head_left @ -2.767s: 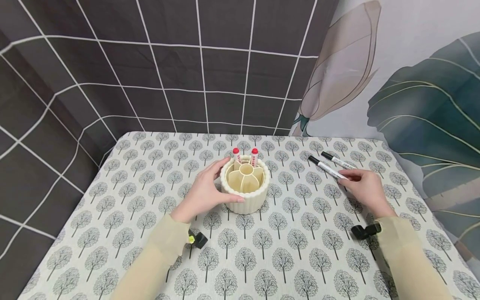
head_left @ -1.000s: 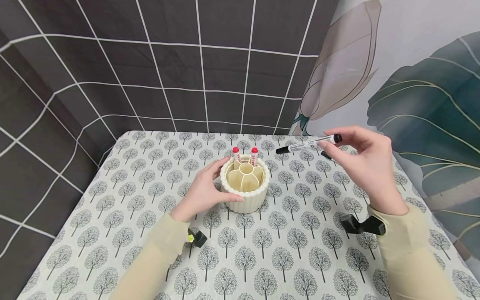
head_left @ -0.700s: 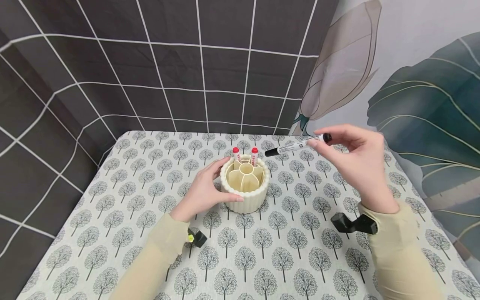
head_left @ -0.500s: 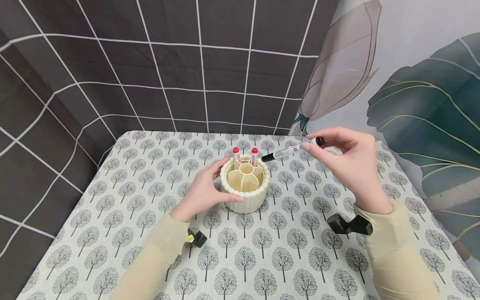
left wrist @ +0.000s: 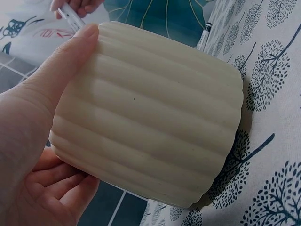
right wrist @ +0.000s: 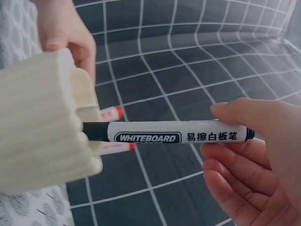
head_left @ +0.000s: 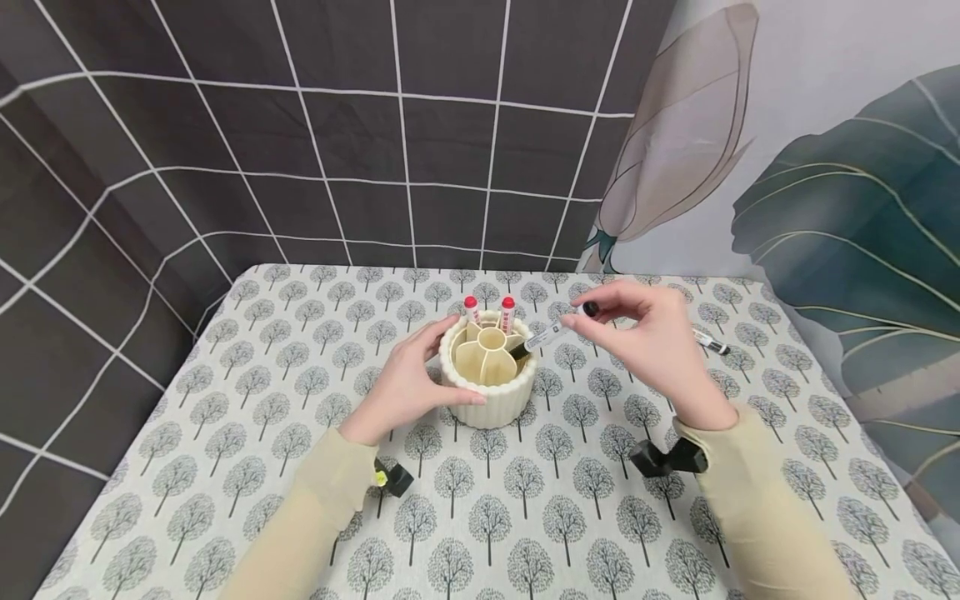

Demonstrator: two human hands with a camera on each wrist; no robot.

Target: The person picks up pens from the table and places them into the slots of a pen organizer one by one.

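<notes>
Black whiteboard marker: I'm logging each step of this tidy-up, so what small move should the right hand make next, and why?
Probably tip the black marker more upright and slide it down. Its capped end is just at the rim of the cream holder on the right side, the right hand pinches its rear end, and the left hand grips the holder.

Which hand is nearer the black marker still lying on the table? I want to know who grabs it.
Right. The right hand hovers just left of the black marker; the left hand grips the holder, far across.
</notes>
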